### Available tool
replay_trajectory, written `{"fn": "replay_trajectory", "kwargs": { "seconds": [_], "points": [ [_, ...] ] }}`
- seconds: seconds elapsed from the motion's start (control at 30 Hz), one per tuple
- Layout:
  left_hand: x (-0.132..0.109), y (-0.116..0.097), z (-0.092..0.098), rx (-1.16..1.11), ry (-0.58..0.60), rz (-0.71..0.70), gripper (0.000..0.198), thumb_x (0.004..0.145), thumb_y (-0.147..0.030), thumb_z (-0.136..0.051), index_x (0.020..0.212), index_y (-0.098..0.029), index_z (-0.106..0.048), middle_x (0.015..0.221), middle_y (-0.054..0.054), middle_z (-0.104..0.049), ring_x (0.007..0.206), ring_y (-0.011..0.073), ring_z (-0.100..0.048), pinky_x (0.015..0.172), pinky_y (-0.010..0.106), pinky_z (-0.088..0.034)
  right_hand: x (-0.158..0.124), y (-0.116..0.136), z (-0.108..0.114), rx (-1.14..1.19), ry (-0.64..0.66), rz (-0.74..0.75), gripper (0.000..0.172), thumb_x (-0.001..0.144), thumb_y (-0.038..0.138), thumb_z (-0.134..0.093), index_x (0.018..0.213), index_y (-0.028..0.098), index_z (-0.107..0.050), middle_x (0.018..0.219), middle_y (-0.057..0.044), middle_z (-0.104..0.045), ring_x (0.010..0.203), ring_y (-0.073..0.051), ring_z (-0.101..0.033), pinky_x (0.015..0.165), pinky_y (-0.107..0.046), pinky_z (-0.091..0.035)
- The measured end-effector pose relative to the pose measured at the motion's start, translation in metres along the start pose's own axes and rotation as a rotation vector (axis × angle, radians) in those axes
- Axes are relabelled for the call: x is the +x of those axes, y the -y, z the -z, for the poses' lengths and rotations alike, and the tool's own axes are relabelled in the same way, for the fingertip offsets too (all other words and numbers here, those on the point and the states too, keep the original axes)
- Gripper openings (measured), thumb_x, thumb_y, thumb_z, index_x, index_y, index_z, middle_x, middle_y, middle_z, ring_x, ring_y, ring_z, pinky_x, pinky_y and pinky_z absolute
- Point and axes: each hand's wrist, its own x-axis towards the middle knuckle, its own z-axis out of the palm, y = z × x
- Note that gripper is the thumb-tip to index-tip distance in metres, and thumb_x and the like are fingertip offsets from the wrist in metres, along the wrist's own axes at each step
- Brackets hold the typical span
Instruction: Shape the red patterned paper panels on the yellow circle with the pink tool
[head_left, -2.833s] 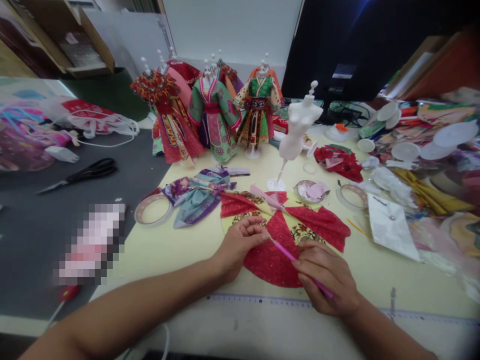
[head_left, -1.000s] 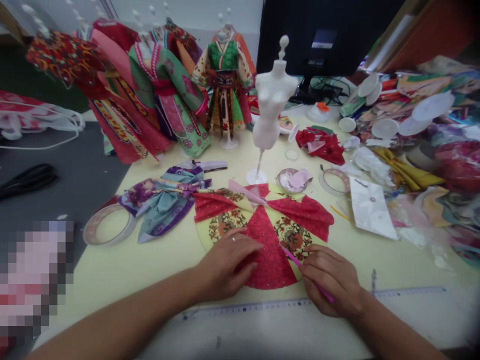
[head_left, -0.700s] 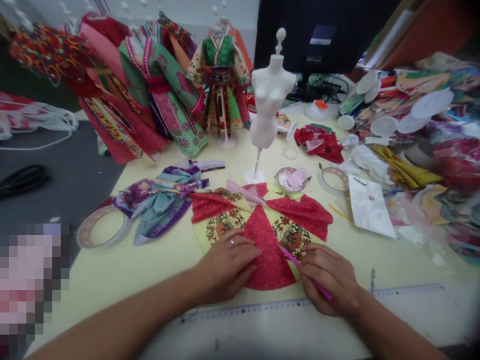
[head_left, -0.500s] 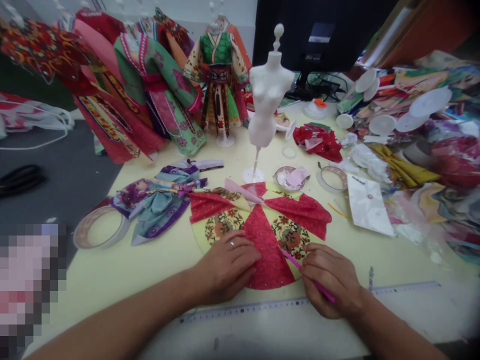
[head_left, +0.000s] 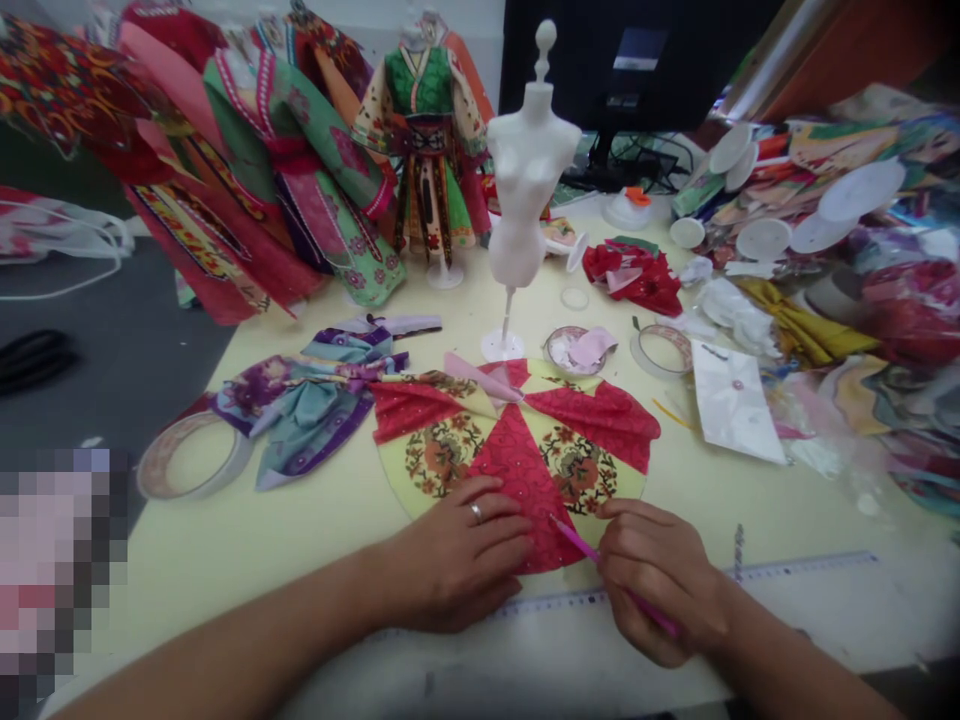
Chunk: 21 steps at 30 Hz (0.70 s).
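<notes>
A fan-shaped paper skirt with red and cream flowered panels lies flat on the yellow table. My left hand lies flat on its lower red panel, fingers stretched out, a ring on one finger. My right hand is closed on a thin pink stick, whose tip touches the skirt's lower right edge. A bare white mannequin stands just behind the skirt.
Several dressed paper-costume mannequins stand at the back left. A purple and teal paper garment and a tape roll lie left. Tape rolls, white discs and paper scraps crowd the right. A ruler runs along the near edge.
The view has moved closer and lower. Both hands slid toward the skirt's near edge. My left hand went from pinching the fabric to lying flat on it; the stick stays in my right.
</notes>
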Motion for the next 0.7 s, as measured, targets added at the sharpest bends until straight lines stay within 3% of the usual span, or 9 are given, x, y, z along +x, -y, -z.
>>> {"fn": "replay_trajectory", "kwargs": {
  "seconds": [0.7],
  "points": [
    [0.0004, 0.0004, -0.0019, -0.013, 0.038, 0.009, 0.021, 0.081, -0.022, -0.051, 0.1, -0.012, -0.056, 0.099, 0.009, -0.066, 0.1, 0.0209, -0.055, 0.099, 0.04, -0.033, 0.003, -0.0033, -0.0028, -0.021, 0.035, 0.011, 0.016, 0.066, 0.005, -0.046, 0.077, 0.015, -0.052, 0.059, 0.0, -0.054, 0.055, -0.012, -0.052, 0.07, -0.034, -0.051]
  ]
}}
